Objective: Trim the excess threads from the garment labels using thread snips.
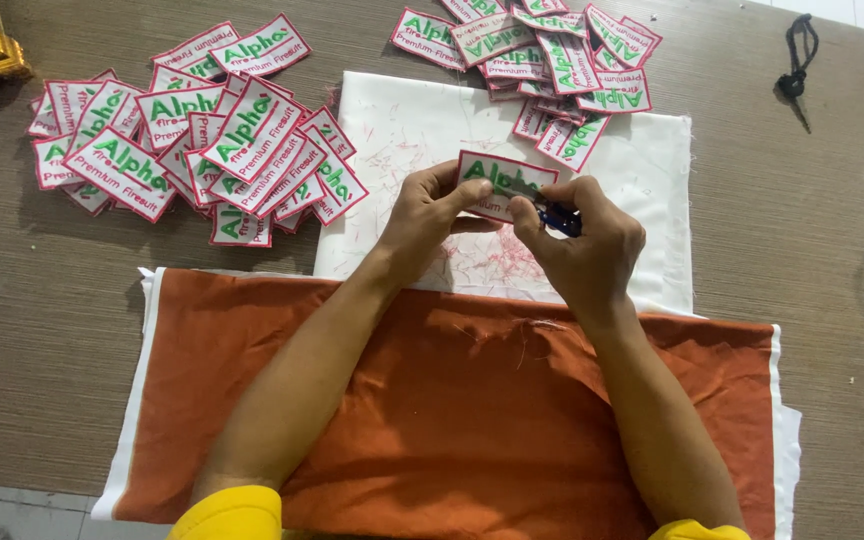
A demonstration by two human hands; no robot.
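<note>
The embroidered patch [500,180], rectangular, white with a red border and green lettering, is held above a white cloth [642,200] on a brown, fine-ribbed table [42,330]. The left hand [430,215] pinches its left edge with closed fingers; the right hand [584,240] is clamped on small blue-handled snips [557,217] touching the patch. Red thread clippings [497,262] lie on the white cloth. An orange cloth [452,400] lies below the forearms. Two piles of similar patches [192,140] [552,60] rest on the table.
</note>
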